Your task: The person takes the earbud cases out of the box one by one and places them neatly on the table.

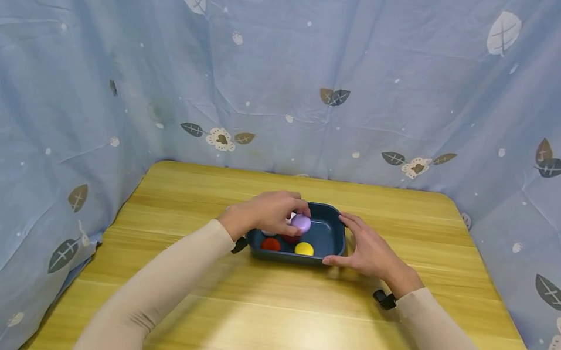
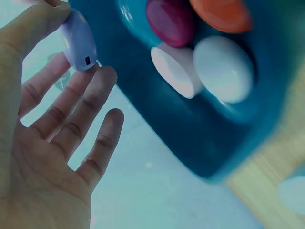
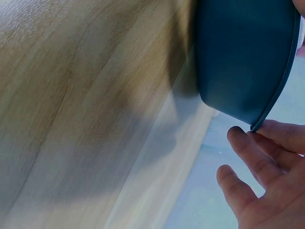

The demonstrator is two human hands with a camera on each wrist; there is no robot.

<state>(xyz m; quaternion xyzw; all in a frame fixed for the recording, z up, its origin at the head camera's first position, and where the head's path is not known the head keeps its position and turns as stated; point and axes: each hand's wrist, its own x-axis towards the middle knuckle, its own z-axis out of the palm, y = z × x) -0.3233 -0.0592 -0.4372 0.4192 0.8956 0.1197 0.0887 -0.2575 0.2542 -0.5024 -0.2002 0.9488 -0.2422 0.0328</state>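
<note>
My left hand (image 1: 275, 213) pinches a smooth, rounded lilac piece (image 1: 301, 223) between thumb and fingers, over a dark blue basin (image 1: 326, 237). In the left wrist view a small dark slot marks the edge of that lilac piece (image 2: 78, 43), and the other fingers are spread. Inside the basin lie a red piece (image 1: 271, 245), a yellow one (image 1: 304, 249) and a magenta one (image 2: 170, 21). A white rounded piece (image 2: 224, 69) leans against a pale pink-white piece (image 2: 175, 70). My right hand (image 1: 371, 251) grips the basin's right end, thumb at the near corner, fingers along the far rim.
The basin stands on a wood-grain table (image 1: 261, 320), towards its far edge. A blue patterned curtain (image 1: 295, 64) hangs behind the table and along both sides. A black strap-on device (image 1: 384, 299) sits at the right wrist.
</note>
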